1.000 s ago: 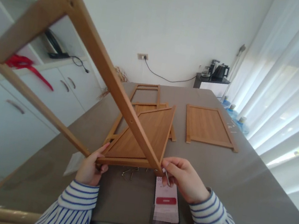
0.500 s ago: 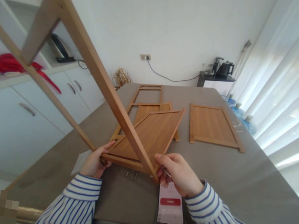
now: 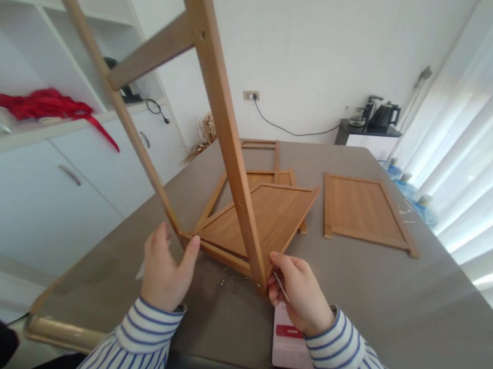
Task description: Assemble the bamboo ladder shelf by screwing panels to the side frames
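My left hand (image 3: 166, 271) has its thumb and fingers apart beside the near left corner of a wooden frame (image 3: 239, 193); I cannot tell whether the thumb touches it. The tilted frame rises up and to the left, with a crossbar between its two long rails. Inside its lower end sits a wooden panel (image 3: 276, 217), slanting away over the table. At the near right corner my right hand (image 3: 299, 292) is closed on a thin metal rod (image 3: 281, 285), fingertips against the panel's edge. Small metal pieces (image 3: 236, 283) lie below the frame.
A phone (image 3: 291, 341) lies by my right wrist on the grey table (image 3: 373, 329). Another wooden panel (image 3: 366, 210) lies to the right, and more frame parts (image 3: 277, 158) lie behind. White cabinets (image 3: 82, 183) stand left; water bottles (image 3: 423, 206) stand beyond the right edge.
My left hand has let go of the frame's corner and opened. The frame stands more upright, its upper end shifted right in view. My right hand stays at its corner.
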The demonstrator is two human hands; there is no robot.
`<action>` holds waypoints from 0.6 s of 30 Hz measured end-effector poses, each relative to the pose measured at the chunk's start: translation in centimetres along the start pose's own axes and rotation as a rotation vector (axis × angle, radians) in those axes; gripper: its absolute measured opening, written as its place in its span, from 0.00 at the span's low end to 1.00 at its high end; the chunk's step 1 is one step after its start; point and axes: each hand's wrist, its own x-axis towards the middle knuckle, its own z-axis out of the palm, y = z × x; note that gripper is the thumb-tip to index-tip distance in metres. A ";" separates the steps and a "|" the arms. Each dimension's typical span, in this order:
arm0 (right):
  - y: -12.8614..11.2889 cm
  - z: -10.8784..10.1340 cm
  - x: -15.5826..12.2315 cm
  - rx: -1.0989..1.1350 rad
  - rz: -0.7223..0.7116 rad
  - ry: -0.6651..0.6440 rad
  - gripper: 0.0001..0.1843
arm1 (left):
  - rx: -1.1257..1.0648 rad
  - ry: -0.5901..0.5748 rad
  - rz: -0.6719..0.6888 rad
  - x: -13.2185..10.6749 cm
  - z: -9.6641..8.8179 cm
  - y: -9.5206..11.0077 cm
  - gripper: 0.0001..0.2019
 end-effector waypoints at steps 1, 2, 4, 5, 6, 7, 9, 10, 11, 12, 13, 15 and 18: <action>0.2 0.2 0.1 0.006 -0.003 0.006 0.18 | 0.023 0.085 0.066 -1.5 -0.2 0.6 0.28; 0.4 0.3 0.1 0.012 -0.010 0.013 0.19 | -0.010 0.106 0.067 -3.0 -0.3 1.1 0.27; 0.7 0.7 0.2 0.020 -0.029 0.022 0.19 | -0.201 -0.038 -0.079 -5.8 -0.1 1.9 0.22; 0.8 0.9 0.2 0.024 -0.040 0.023 0.19 | -0.291 -0.175 -0.190 -7.0 0.2 2.2 0.21; 0.9 1.1 0.2 0.028 -0.048 0.023 0.19 | -0.359 -0.323 -0.306 -7.9 0.6 2.5 0.22; 1.0 1.3 0.2 0.030 -0.053 0.023 0.19 | -0.415 -0.393 -0.389 -8.4 1.0 2.7 0.23; 1.0 1.6 0.2 0.029 -0.051 0.021 0.18 | -0.496 -0.422 -0.492 -8.8 1.9 2.9 0.20; 1.0 1.7 0.2 0.025 -0.043 0.021 0.18 | -0.530 -0.443 -0.527 -8.7 2.2 2.9 0.18; 1.0 1.8 0.1 0.019 -0.036 0.021 0.18 | -0.548 -0.474 -0.548 -8.5 2.5 2.8 0.16; 1.0 1.9 0.1 0.015 -0.029 0.020 0.18 | -0.558 -0.504 -0.555 -8.3 2.6 2.7 0.15; 1.0 1.9 0.1 0.011 -0.026 0.019 0.18 | -0.564 -0.532 -0.550 -8.1 2.8 2.5 0.14; 1.1 2.0 0.0 0.014 -0.026 0.017 0.19 | -0.582 -0.567 -0.528 -7.9 2.9 2.0 0.13; 1.3 2.0 0.1 0.029 -0.031 0.015 0.18 | -0.645 -0.616 -0.519 -8.0 3.1 1.4 0.12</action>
